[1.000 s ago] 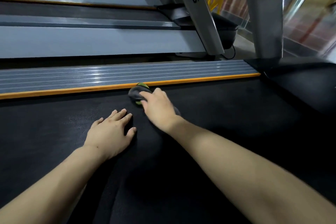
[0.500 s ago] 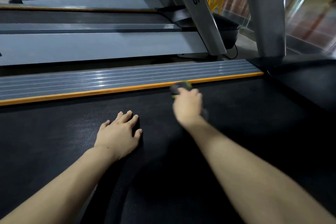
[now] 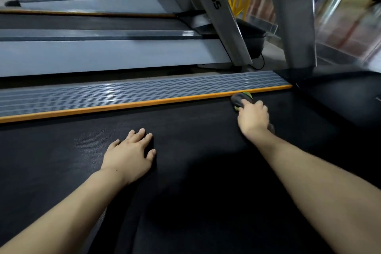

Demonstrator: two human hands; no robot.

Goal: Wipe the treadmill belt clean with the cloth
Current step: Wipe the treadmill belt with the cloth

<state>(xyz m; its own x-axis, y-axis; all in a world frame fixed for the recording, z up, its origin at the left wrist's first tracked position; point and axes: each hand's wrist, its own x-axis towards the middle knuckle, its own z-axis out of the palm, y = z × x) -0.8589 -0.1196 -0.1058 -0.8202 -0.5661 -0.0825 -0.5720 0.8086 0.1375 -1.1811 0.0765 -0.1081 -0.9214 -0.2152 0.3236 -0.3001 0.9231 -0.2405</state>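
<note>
Hands at work on a treadmill belt [image 3: 185, 171]: the right hand [image 3: 252, 116] is closed around a dark cloth [image 3: 239, 100] with a green edge, pressing it flat against the black surface at about one o'clock in the view. The cloth protrudes from the fingers toward eleven o'clock and lies just beside the orange strip [image 3: 123, 106] that borders the ribbed grey side rail [image 3: 123, 94]; whether it touches the strip cannot be told.

The left hand [image 3: 129, 156] rests open, palm down and fingers spread, on the belt at about eleven o'clock, well apart from the cloth and holding nothing. It appears to serve as a brace.

The belt's long axis runs from nine o'clock to three o'clock across the view, parallel to the orange strip. The cloth sits near the three o'clock end, close to the black motor cover [image 3: 340, 97] at the foot of the grey upright [image 3: 292, 16]. The next pass therefore likely runs back toward nine o'clock along that axis, with the right hand the one placed to make it.
</note>
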